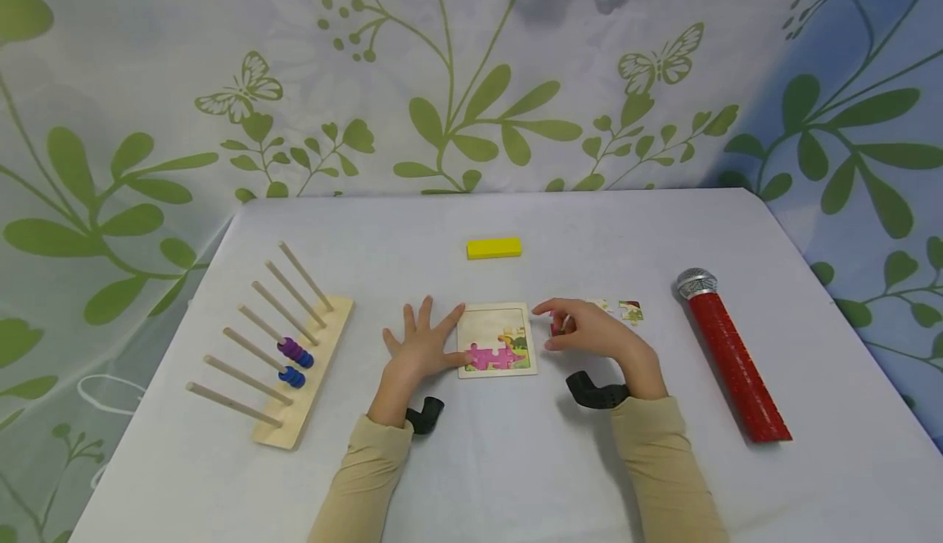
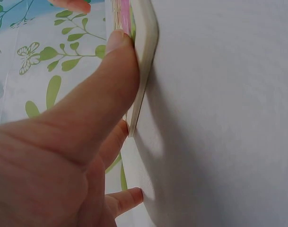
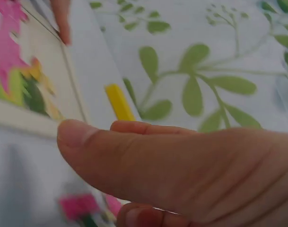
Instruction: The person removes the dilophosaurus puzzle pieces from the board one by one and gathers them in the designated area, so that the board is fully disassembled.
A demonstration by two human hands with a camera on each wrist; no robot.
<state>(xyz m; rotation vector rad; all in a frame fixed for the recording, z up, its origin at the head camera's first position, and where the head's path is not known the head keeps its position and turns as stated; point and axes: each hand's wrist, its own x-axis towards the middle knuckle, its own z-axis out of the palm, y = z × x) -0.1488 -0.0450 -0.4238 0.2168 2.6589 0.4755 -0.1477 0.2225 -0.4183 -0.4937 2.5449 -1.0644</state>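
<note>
Currently, the board [image 1: 482, 328] lies between the left hand [image 1: 418, 348], fingers wide at its left edge, and the right hand [image 1: 598, 332], just off its right edge, nearer the pieces [image 1: 630, 311], any hold in its bent fingers unclear.

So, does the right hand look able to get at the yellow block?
Probably yes: nothing stands between the right hand and the yellow block, which lies beyond the puzzle board.

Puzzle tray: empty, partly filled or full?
Partly filled. In the head view, the puzzle tray has pink pieces along its near side, while its upper left is bare.
</note>
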